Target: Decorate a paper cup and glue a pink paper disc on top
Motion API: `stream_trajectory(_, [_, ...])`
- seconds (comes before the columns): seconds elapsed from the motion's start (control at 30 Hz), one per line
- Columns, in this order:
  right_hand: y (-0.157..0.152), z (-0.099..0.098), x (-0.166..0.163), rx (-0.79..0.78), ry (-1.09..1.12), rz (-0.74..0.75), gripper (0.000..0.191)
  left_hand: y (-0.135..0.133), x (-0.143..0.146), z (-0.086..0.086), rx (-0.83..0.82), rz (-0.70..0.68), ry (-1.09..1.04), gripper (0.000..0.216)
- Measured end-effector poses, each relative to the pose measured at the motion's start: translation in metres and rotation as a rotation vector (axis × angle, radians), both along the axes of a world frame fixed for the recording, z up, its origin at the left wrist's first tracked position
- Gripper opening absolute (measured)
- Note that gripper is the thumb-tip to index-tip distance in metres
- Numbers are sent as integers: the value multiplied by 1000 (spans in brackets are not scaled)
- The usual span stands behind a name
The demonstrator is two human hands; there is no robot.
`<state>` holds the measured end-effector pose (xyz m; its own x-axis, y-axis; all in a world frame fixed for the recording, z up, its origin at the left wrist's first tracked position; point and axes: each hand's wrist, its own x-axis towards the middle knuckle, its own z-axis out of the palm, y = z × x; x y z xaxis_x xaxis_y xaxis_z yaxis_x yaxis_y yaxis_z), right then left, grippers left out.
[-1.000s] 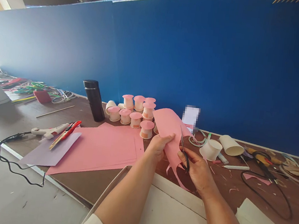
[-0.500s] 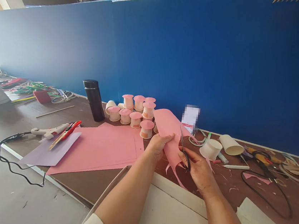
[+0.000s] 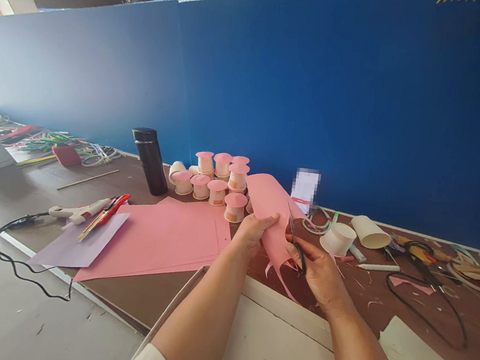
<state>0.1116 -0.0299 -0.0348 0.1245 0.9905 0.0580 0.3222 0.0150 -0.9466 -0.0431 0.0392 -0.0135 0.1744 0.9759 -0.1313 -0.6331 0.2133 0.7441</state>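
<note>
My left hand (image 3: 255,231) pinches a sheet of pink paper (image 3: 270,198) with the thumb on top, holding it up over the table. A thin cut strip dangles from its lower edge. My right hand (image 3: 319,270) is closed around the dark handles of a pair of scissors (image 3: 298,250). The scissor blades point up and away, against the right part of the paper. Whether the blades are parted is hard to make out. Behind my left hand stand several small paper cups (image 3: 235,208) with pink conical tops, some stacked on others.
Large pink sheets (image 3: 164,235) and a lilac sheet (image 3: 85,243) lie to the left, beside a glue gun (image 3: 76,210) and red-handled cutter (image 3: 108,211). A black bottle (image 3: 151,161) stands behind. At right are white paper cups (image 3: 338,239), a white pen (image 3: 379,267), cables and scraps.
Almost nothing differs; the whole view has shifted very slightly. Both hands keep their hold on the pink paper and the scissors.
</note>
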Motion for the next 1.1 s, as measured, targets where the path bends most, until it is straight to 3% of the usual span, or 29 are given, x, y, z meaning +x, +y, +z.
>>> stream_trajectory(0.63, [3, -7, 2, -24, 85, 19, 59, 2, -3, -4, 40, -4, 23, 40])
stream_trajectory(0.93, [1, -3, 5, -11, 4, 18, 58, 11, -2, -11, 46, -12, 54, 40])
stream_trajectory(1.1, [3, -7, 5, -34, 85, 58, 61, 15, -1, -15, 43, -18, 51, 40])
